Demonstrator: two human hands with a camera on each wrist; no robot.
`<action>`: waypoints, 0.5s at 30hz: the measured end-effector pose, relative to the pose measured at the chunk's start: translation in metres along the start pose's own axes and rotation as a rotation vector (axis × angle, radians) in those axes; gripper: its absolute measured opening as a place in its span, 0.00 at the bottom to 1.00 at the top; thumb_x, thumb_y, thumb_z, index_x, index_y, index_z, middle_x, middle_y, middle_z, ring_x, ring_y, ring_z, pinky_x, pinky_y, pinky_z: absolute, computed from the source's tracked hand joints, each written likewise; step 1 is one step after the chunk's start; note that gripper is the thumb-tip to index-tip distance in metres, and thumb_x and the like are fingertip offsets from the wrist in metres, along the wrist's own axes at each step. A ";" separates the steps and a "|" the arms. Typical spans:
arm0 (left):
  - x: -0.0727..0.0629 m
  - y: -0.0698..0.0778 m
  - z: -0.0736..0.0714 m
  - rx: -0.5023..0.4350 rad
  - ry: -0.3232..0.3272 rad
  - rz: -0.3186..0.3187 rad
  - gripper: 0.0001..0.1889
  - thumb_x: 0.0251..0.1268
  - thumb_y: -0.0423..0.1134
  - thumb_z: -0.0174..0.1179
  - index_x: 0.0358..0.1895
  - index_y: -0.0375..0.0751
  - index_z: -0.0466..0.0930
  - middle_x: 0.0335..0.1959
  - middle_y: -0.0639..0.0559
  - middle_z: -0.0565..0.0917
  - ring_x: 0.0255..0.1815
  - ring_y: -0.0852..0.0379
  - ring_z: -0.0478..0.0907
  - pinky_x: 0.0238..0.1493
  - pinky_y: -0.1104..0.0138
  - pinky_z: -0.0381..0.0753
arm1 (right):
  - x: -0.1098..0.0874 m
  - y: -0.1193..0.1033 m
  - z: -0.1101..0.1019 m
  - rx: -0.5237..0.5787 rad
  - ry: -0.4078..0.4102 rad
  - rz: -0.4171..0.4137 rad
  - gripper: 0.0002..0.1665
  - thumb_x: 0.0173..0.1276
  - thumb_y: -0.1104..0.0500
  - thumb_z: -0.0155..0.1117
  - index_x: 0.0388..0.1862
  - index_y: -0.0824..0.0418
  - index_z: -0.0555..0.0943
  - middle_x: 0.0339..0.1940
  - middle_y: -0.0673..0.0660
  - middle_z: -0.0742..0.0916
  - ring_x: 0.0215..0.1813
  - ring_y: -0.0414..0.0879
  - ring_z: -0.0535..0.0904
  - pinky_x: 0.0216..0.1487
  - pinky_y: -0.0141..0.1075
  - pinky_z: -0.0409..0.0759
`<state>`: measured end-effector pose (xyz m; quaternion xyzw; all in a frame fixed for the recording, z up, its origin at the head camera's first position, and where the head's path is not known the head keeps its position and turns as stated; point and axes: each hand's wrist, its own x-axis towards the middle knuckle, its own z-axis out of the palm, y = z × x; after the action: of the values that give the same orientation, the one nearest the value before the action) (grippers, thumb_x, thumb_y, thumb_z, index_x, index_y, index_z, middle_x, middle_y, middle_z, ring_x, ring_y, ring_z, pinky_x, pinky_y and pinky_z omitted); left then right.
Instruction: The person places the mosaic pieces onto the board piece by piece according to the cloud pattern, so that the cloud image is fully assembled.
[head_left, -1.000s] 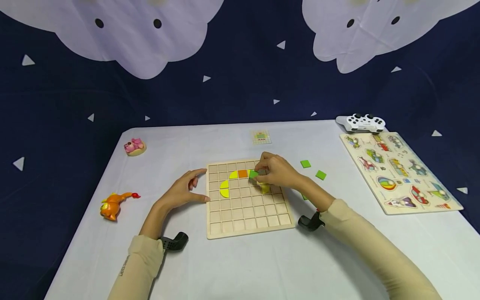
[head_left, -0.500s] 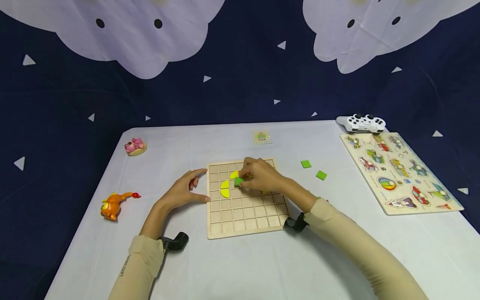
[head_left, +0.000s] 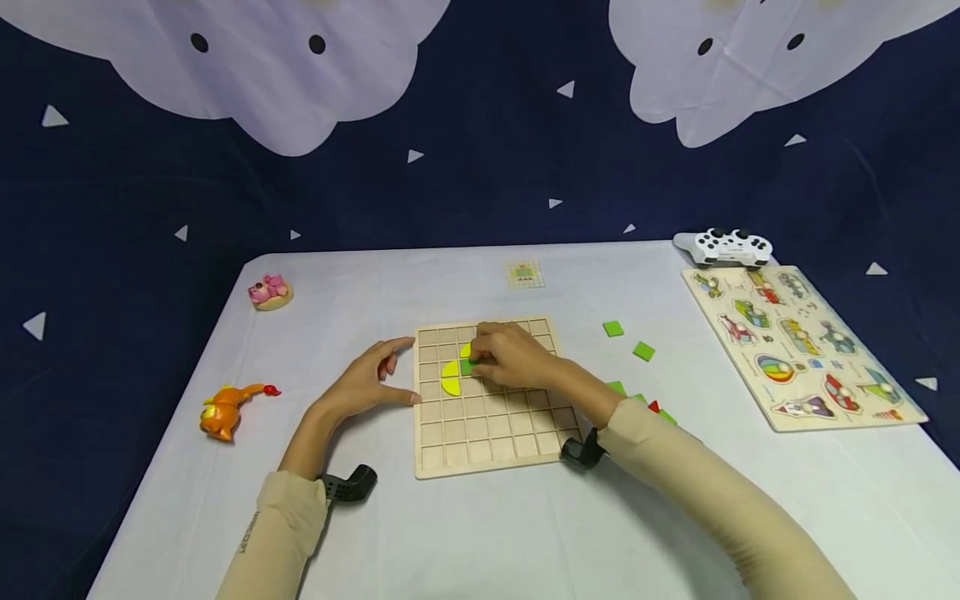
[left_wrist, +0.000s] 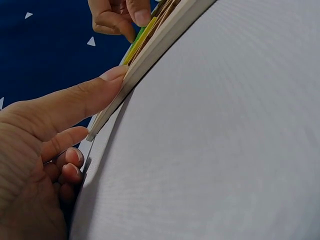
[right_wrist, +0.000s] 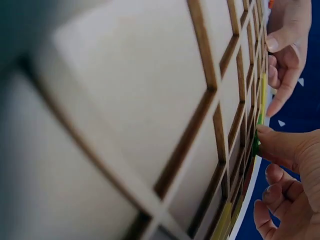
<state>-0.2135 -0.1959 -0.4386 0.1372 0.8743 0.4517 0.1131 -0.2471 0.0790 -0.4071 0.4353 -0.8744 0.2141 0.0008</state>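
Note:
A wooden grid board lies on the white table. My right hand reaches over its upper part and pinches a green square tile at a cell next to yellow curved tiles. In the right wrist view, the thumb presses on the green tile low at the grid. My left hand is at the board's left edge, thumb and forefinger stretched apart and touching it. The left wrist view shows that thumb against the board's side. The right hand covers other tiles on the board.
Loose green tiles and a small red piece lie right of the board. A pattern card is behind it. A picture puzzle and a white game controller are at right, an orange toy and pink toy at left.
My right hand has moved left across the board with the green tile, then lowered it to a cell beside the yellow tiles. My left hand has stayed at the board's edge.

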 end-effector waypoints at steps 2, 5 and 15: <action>0.000 0.000 0.000 0.003 0.001 -0.004 0.50 0.44 0.42 0.80 0.74 0.39 0.64 0.37 0.49 0.65 0.39 0.53 0.62 0.42 0.59 0.62 | 0.001 -0.001 0.000 -0.015 0.002 -0.016 0.07 0.62 0.59 0.73 0.32 0.61 0.85 0.29 0.52 0.80 0.30 0.40 0.69 0.37 0.33 0.70; -0.001 0.000 0.000 0.013 0.002 -0.004 0.49 0.44 0.42 0.80 0.73 0.39 0.64 0.36 0.49 0.65 0.39 0.52 0.62 0.43 0.59 0.62 | 0.001 -0.003 0.000 -0.052 -0.010 -0.002 0.07 0.63 0.57 0.73 0.32 0.60 0.85 0.29 0.50 0.79 0.30 0.40 0.69 0.38 0.36 0.70; -0.001 0.002 0.001 0.015 0.009 -0.004 0.50 0.43 0.42 0.80 0.73 0.39 0.64 0.36 0.49 0.65 0.39 0.52 0.63 0.43 0.59 0.62 | -0.012 0.000 -0.009 -0.245 0.045 0.021 0.15 0.64 0.49 0.72 0.43 0.57 0.88 0.36 0.51 0.80 0.36 0.43 0.73 0.47 0.42 0.70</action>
<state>-0.2118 -0.1948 -0.4377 0.1341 0.8784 0.4456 0.1092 -0.2417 0.0913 -0.4007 0.4177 -0.8984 0.1154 0.0712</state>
